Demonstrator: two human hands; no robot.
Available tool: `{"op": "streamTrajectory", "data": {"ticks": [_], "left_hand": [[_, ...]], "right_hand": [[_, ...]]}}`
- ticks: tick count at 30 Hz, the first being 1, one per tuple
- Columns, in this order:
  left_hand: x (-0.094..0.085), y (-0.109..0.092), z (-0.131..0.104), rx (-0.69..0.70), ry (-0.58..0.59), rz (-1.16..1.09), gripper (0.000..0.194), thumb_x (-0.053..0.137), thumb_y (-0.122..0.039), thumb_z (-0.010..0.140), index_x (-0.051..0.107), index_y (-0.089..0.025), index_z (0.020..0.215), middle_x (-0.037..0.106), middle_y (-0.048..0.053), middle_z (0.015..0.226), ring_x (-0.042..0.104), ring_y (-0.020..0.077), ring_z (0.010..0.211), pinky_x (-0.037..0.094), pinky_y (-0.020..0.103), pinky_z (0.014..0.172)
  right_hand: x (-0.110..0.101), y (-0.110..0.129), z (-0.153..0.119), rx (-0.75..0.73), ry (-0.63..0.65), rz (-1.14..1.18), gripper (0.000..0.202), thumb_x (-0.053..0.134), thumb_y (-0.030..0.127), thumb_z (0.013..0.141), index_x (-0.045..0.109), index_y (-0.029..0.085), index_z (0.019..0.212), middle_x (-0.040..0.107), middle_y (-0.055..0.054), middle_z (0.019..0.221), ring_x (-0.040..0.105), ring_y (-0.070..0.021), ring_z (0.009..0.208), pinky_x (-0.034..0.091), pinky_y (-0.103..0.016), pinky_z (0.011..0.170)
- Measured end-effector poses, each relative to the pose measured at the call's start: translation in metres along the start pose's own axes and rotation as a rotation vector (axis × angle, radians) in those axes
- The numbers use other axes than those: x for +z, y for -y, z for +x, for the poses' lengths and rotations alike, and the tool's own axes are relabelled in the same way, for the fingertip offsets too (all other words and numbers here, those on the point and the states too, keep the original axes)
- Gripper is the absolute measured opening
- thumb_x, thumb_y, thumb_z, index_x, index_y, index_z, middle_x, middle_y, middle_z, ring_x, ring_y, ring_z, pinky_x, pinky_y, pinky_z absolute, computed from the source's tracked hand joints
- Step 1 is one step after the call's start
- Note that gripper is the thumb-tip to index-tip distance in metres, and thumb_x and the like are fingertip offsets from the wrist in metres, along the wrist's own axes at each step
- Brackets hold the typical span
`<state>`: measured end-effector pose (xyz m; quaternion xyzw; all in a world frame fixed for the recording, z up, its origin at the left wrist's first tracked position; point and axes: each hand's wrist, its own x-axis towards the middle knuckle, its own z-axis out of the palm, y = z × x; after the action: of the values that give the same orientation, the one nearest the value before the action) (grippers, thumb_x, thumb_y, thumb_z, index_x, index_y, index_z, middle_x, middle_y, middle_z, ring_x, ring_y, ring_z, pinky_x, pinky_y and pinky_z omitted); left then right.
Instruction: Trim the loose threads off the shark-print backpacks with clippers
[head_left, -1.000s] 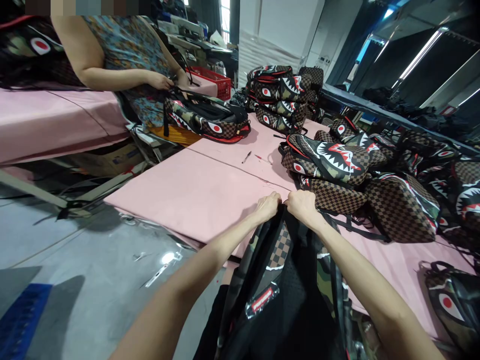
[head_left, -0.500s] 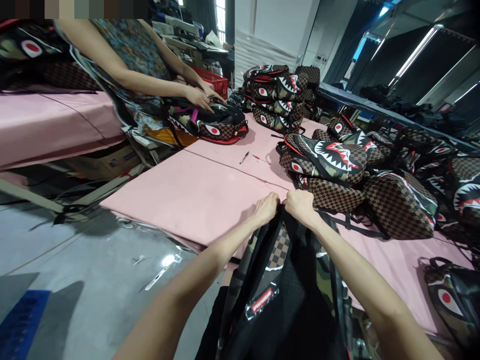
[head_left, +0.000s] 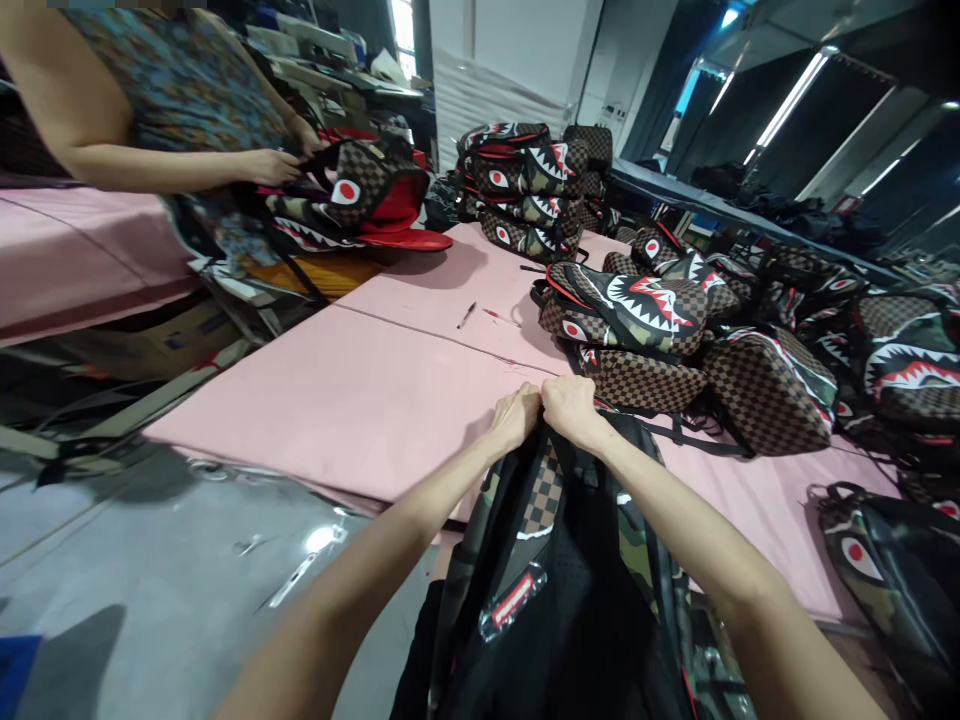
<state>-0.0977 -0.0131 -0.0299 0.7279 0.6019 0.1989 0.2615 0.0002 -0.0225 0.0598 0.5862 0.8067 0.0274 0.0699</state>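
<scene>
A black backpack [head_left: 585,560] with checkered and camouflage panels stands upright in front of me at the table's edge. A red label [head_left: 514,598] under clear plastic is on its near side. My left hand [head_left: 516,414] is closed on the top edge of the backpack. Right beside it, my right hand [head_left: 570,408] also grips the top edge, fingers wrapped over. Both hands nearly touch; what lies under the fingers is hidden.
The pink table [head_left: 360,400] carries a pen [head_left: 466,315], a stack of backpacks [head_left: 525,190] at the back and a pile of shark-mouth backpacks [head_left: 645,310] on the right. A co-worker [head_left: 187,110] at the left handles an open backpack [head_left: 367,195].
The view has shifted slightly to the right. My hands keep their grip on the backpack. The co-worker's backpack has been raised and opened, showing its red lining.
</scene>
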Motion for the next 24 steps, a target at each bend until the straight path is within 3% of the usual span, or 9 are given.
{"op": "streamTrajectory", "data": {"ticks": [5,10,12,14,16,17,19,21,24], "left_hand": [[0.009,0.002,0.008,-0.015,-0.076,-0.021,0.022,0.038,-0.016,0.081,0.054,-0.017,0.096,0.060,0.011,0.103,0.058,0.0241,0.090,0.040,0.033,0.075],[-0.001,0.033,0.012,-0.193,-0.123,-0.071,0.032,0.031,-0.022,0.088,0.060,-0.011,0.090,0.067,0.013,0.082,0.064,0.0233,0.080,0.046,0.035,0.070],[-0.013,0.051,0.001,-0.253,-0.161,-0.048,0.038,0.037,-0.036,0.088,0.064,-0.010,0.084,0.066,0.019,0.093,0.059,0.0332,0.099,0.044,0.046,0.079],[-0.024,0.060,-0.018,-0.238,-0.267,0.009,0.044,0.047,-0.048,0.082,0.066,-0.009,0.090,0.056,0.023,0.120,0.037,0.0430,0.123,0.032,0.060,0.091],[-0.027,0.056,-0.042,-0.162,-0.367,0.000,0.049,0.051,-0.050,0.080,0.061,-0.012,0.108,0.038,0.019,0.139,0.020,0.0423,0.132,0.021,0.064,0.098],[-0.024,0.048,-0.056,-0.118,-0.360,-0.070,0.050,0.050,-0.048,0.081,0.057,-0.013,0.117,0.037,0.017,0.141,0.023,0.0395,0.132,0.022,0.062,0.100],[-0.009,0.026,-0.085,-0.086,-0.205,-0.346,0.050,0.048,-0.046,0.083,0.053,-0.015,0.122,0.049,0.015,0.131,0.043,0.0328,0.122,0.032,0.051,0.100],[0.014,0.002,-0.117,-0.131,0.015,-0.699,0.049,0.052,-0.046,0.080,0.056,-0.015,0.118,0.062,0.012,0.115,0.056,0.0278,0.109,0.042,0.041,0.095],[0.046,-0.020,-0.169,-0.336,0.224,-1.144,0.049,0.060,-0.045,0.075,0.059,-0.015,0.113,0.068,0.011,0.103,0.061,0.0270,0.100,0.049,0.037,0.085]], "right_hand": [[0.009,-0.014,-0.002,0.087,-0.021,0.077,0.024,0.051,0.024,0.079,0.068,0.013,0.093,0.067,-0.016,0.094,0.062,-0.0250,0.092,0.043,-0.030,0.073],[0.017,-0.069,-0.015,0.191,-0.125,0.713,0.029,0.050,0.038,0.080,0.066,0.015,0.086,0.068,-0.007,0.082,0.061,-0.0165,0.073,0.042,-0.025,0.064],[0.024,-0.100,-0.034,0.251,-0.218,1.018,0.039,0.049,0.047,0.079,0.063,0.013,0.091,0.066,-0.006,0.078,0.055,-0.0115,0.060,0.039,-0.023,0.055],[0.035,-0.129,-0.061,0.365,-0.335,1.273,0.046,0.063,0.053,0.066,0.061,0.013,0.088,0.061,-0.001,0.068,0.045,-0.0084,0.050,0.033,-0.021,0.048],[0.051,-0.151,-0.094,0.452,-0.425,1.284,0.046,0.069,0.051,0.059,0.061,0.013,0.083,0.055,0.002,0.062,0.039,-0.0068,0.048,0.028,-0.020,0.045],[0.060,-0.158,-0.111,0.504,-0.437,1.263,0.044,0.069,0.052,0.060,0.061,0.013,0.079,0.051,0.004,0.057,0.035,-0.0064,0.046,0.026,-0.021,0.043],[0.081,-0.163,-0.143,0.568,-0.387,1.239,0.044,0.063,0.055,0.066,0.062,0.012,0.077,0.046,0.005,0.050,0.034,-0.0071,0.044,0.025,-0.022,0.042],[0.102,-0.156,-0.173,0.576,-0.263,1.260,0.049,0.057,0.059,0.070,0.065,0.011,0.079,0.053,0.001,0.053,0.043,-0.0103,0.046,0.032,-0.023,0.044],[0.129,-0.131,-0.215,0.509,-0.129,1.333,0.050,0.057,0.058,0.071,0.068,0.014,0.092,0.068,-0.010,0.089,0.062,-0.0217,0.078,0.048,-0.031,0.065]]}}
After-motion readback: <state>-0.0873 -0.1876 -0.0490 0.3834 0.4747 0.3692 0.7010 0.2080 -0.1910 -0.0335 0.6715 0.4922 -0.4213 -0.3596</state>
